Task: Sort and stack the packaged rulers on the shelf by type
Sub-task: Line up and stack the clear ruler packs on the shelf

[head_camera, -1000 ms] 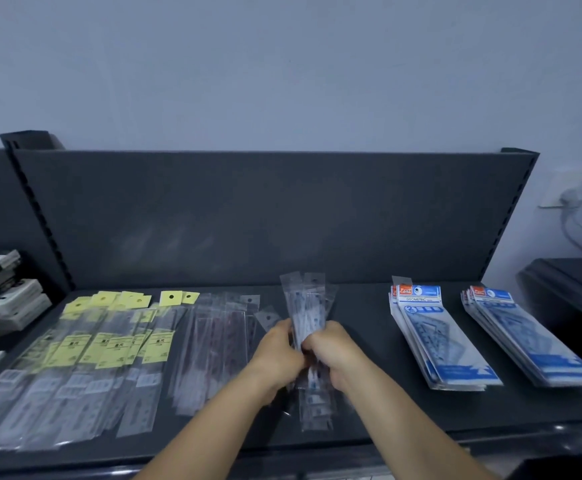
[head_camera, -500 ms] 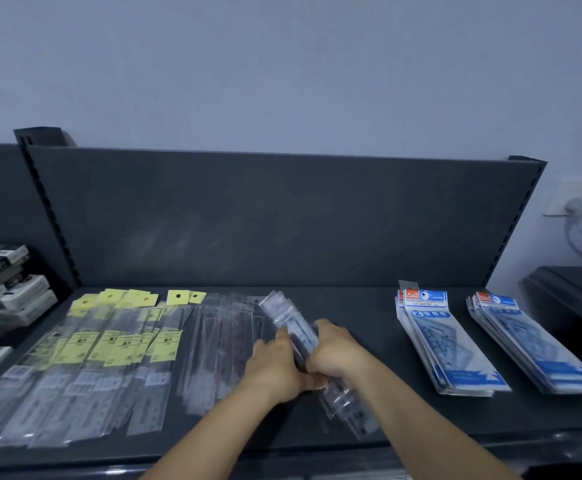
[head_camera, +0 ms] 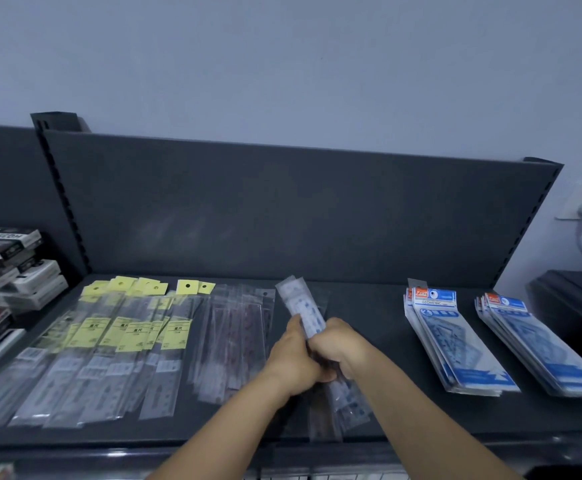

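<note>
Both my left hand [head_camera: 294,358] and right hand [head_camera: 339,344] grip the ruler bundle [head_camera: 302,306] mid-length over the shelf [head_camera: 372,344], its long axis running away and slightly leftward, left hand nearer the clear-sleeved pile [head_camera: 237,341] just beside.

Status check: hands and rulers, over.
Left hand and right hand both grip the ruler bundle, tilted. Yellow-label packs left, blue packs right. Nothing in the way.

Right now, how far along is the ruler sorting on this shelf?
Done: two blue geometric-set stacks look tidy. In hand: left hand and right hand grip a bundle of clear ruler packs. Left: the yellow-label rulers and the reddish clear packs beside them lie fanned, unstacked.
</note>
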